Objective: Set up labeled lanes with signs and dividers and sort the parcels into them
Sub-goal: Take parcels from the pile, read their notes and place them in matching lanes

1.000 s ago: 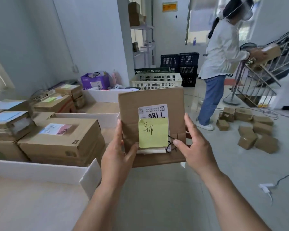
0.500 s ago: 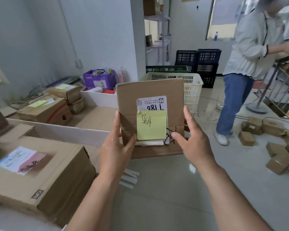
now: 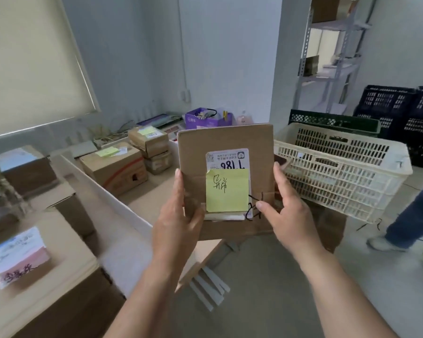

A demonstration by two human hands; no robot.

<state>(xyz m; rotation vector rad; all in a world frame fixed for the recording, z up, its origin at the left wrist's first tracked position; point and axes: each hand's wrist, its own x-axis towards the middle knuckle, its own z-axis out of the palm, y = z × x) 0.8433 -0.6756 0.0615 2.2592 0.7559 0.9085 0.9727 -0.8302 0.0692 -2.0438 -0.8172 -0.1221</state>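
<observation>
both hands hold one flat cardboard parcel (image 3: 225,167) upright in front of the chest. the left hand (image 3: 178,215) has a closed grip on its left edge, thumb curled over the front face and fingers behind. the right hand (image 3: 286,211) grips the right edge the same way, thumb tip touching the front just beside a yellow sticky note (image 3: 227,190). that note, with handwriting on it, sits in the middle of the parcel's front and overlaps the lower part of a white shipping label (image 3: 227,158), which reads upside down.

left of the parcel a white divider (image 3: 112,198) runs slantwise across the floor. beyond it, left of the parcel, stands a larger box with a yellow note (image 3: 112,167), with a stack of small boxes (image 3: 149,145) just beside that. nearer, at the lower left of the parcel, lies a big box with a pink and white label (image 3: 20,257). right of the parcel and behind it stands a cream plastic crate (image 3: 340,167), with dark crates (image 3: 398,106) further back. at the far right a person's leg in jeans (image 3: 415,215) shows. under the parcel, white strips (image 3: 210,286) lie on the floor.
</observation>
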